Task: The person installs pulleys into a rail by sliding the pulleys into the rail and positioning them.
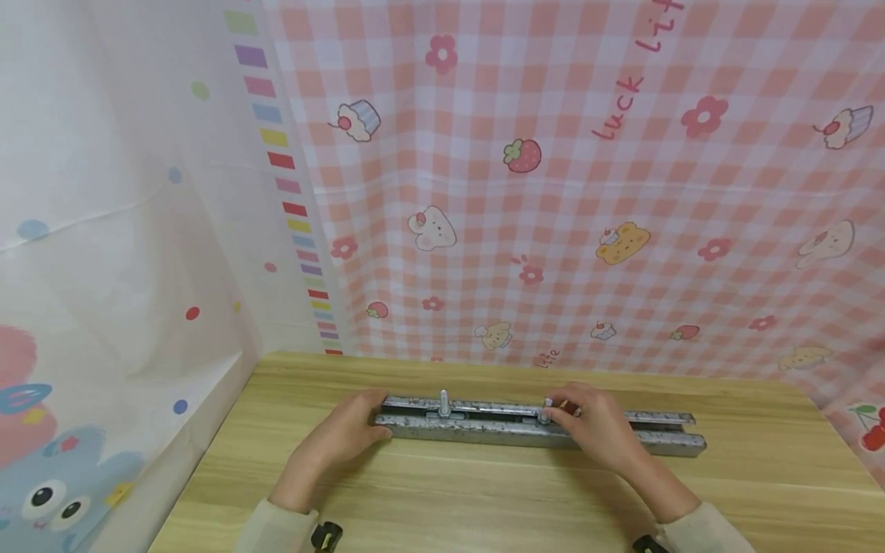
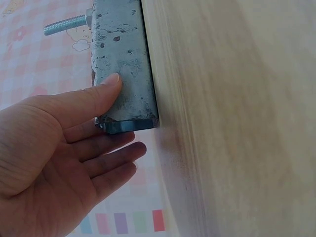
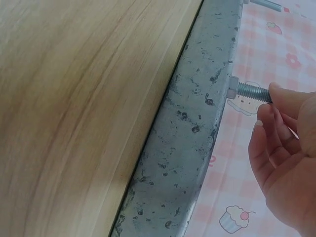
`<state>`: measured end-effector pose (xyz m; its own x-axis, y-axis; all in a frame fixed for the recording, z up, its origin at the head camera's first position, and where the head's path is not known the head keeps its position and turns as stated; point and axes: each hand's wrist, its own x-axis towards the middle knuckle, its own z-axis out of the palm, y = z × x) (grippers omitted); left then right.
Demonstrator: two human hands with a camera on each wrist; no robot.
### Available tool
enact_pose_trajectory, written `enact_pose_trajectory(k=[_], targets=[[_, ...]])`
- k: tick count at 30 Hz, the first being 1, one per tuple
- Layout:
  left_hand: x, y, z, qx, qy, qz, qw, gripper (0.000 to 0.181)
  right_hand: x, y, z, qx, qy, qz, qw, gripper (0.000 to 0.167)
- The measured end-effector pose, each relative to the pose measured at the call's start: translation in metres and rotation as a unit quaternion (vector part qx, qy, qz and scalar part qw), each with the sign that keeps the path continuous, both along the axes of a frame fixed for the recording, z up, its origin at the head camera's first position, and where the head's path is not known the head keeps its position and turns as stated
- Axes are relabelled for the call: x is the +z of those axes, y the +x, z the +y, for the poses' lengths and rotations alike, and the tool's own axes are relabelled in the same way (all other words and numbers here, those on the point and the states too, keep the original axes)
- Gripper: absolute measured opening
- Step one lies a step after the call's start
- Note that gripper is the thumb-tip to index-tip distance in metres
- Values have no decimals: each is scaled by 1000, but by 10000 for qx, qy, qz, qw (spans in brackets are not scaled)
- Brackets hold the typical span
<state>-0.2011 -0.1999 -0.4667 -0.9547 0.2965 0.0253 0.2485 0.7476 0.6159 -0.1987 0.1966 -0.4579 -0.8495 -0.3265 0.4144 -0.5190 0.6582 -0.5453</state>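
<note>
A long grey metal channel (image 1: 484, 435) with dark specks lies across the table, its slot facing up. Two threaded bolts rise from the slot, a left bolt (image 1: 444, 402) and a right bolt (image 1: 547, 407). At the channel's left end, my left hand (image 1: 349, 426) grips it, the thumb (image 2: 111, 91) against the near wall and fingers around the far side. My right hand (image 1: 598, 426) pinches the upper end of the right bolt (image 3: 253, 92) between thumb and fingers. A hex nut (image 3: 232, 87) sits low on that bolt, at the channel's top edge.
The wood-grain table (image 1: 442, 499) extends in front of the channel and to both sides. Behind it hangs a pink checked cloth (image 1: 484, 192), and a white printed cloth (image 1: 124, 230) hangs on the left.
</note>
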Motion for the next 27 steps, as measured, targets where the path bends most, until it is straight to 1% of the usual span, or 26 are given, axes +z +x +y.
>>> enact_pose_trajectory(k=[5, 12, 19, 23, 27], targets=[[0, 0, 0, 3, -7, -3, 10000, 51, -1, 0, -1, 22, -18, 151, 9999, 21], [0, 0, 0, -12, -40, 28, 10000, 49, 3, 2, 1, 43, 1, 74, 10000, 21], [1, 0, 1, -3, -26, -9, 10000, 50, 13, 8, 6, 103, 163, 343, 9992, 27], [1, 1, 1, -1, 0, -27, 10000, 50, 17, 17, 9, 278, 350, 722, 9964, 36], [1, 1, 0, 6, 5, -26, 10000, 50, 21, 28, 12, 478, 710, 1370, 9869, 46]])
